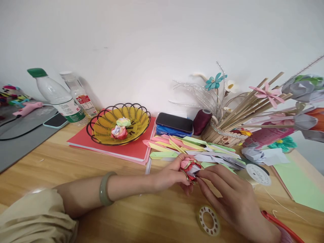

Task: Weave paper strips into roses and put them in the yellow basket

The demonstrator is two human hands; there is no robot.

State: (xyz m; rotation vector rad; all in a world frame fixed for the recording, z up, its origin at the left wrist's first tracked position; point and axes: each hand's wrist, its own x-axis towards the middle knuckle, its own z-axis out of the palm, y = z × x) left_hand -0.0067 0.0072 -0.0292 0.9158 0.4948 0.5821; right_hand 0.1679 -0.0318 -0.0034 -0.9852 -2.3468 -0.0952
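1. The left hand (167, 175) has its fingers bent around a small folded paper ball (191, 168), above the wooden table (113, 219). I think it holds the ball like this to keep it steady without squashing it.
2. The right hand (233, 199) has its thumb and pointing finger closed on the ball's near right edge. That looks like a good way to grip one little fold.
3. The paper strips (162, 154) lie in a messy pile just behind the hands, maybe so they are easy to reach.
4. Two more paper balls (119, 132) sit in the yellow basket (145, 125), on red paper (83, 148). The basket's sides probably stop them rolling off.
5. The tape roll (214, 226) lies flat near the right hand, so it should not roll.
6. Fingers hide parts of the held ball, so I cannot see all its folds. Some left fingertips are behind it.
7. The red thing (278, 224) is cut off at the bottom, and I cannot tell what it is.
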